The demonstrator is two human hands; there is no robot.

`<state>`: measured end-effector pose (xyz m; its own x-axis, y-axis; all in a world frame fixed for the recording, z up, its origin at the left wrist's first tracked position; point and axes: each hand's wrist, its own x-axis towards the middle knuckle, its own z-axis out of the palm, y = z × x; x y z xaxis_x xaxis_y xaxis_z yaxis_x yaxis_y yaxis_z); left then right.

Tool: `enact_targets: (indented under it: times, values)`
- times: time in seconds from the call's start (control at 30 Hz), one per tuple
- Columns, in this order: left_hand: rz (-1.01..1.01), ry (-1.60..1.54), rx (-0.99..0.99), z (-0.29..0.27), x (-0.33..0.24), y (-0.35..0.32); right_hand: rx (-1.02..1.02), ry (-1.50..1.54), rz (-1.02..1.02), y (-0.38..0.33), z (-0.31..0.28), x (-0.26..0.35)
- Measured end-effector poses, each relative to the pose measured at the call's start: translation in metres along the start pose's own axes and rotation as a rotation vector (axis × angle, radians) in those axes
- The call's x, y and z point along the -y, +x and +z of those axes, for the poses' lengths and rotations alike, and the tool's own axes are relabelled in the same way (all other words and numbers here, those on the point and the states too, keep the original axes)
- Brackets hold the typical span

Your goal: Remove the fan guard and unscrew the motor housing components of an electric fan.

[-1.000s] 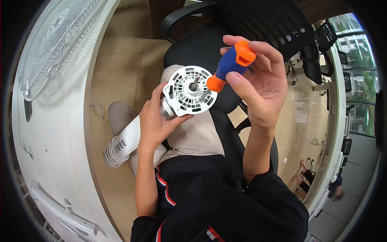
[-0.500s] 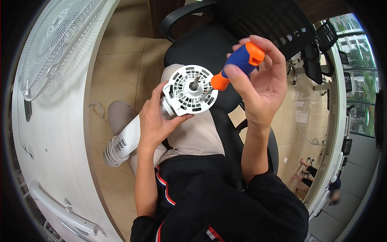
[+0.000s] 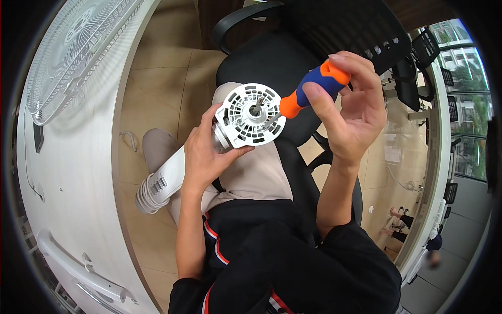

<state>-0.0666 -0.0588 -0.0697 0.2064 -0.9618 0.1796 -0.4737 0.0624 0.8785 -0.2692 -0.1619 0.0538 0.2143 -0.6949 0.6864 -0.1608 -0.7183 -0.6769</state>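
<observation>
Motor housing [image 3: 254, 119]: white, round, rigid-looking plastic, held above the lap over beige trousers [image 3: 253, 175]. Face is pierced by concentric rings of slots, wider around the rim, finer inward; a raised collar at centre surrounds a protruding bare metal shaft [image 3: 259, 104]. Left hand [image 3: 203, 152] grips the housing from its left side, thumb below. Right hand [image 3: 358, 112] has fingers and thumb closed around a screwdriver [image 3: 317, 87]: bulbous blue handle, smooth orange ends, thin metal shank slanting to the slotted face, lower right of the collar.
</observation>
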Motion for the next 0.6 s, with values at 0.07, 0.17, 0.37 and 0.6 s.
enact_targets:
  times: [0.07, 0.17, 0.37, 0.6]
  values:
    - [-0.002, 0.005, 0.002, -0.001, 0.001, 0.000, 0.080, 0.226, 0.031, 0.003, -0.001, -0.001]
    - [0.019, -0.001, -0.004, 0.000, 0.002, 0.000, 0.114, 0.325, 0.010, 0.002, 0.005, 0.005]
    - [0.006, -0.013, 0.010, 0.000, 0.001, 0.001, 0.284, 0.079, -0.149, 0.004, -0.008, 0.008]
    - [0.022, -0.022, -0.003, -0.001, 0.002, 0.001, 0.344, 0.154, -0.166, 0.011, 0.003, 0.014]
